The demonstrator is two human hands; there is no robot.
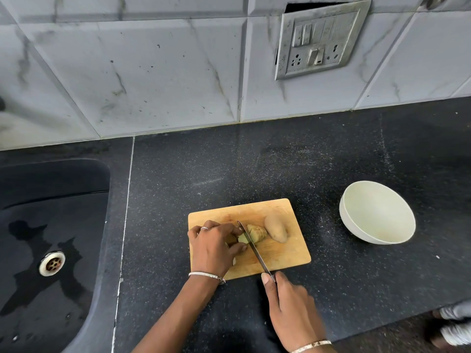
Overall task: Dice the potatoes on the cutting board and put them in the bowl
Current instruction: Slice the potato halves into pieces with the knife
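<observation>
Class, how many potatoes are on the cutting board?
2: a whole potato on the right of the board, and a part-sliced potato beside it under the knife; the left hand may hide pieces.

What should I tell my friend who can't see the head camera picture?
A person's right hand cuts with a knife through a half-sliced potato that the left hand holds on a wooden cutting board. A whole potato lies beside it on the board, and an empty white bowl stands to the right on the dark counter.
</observation>
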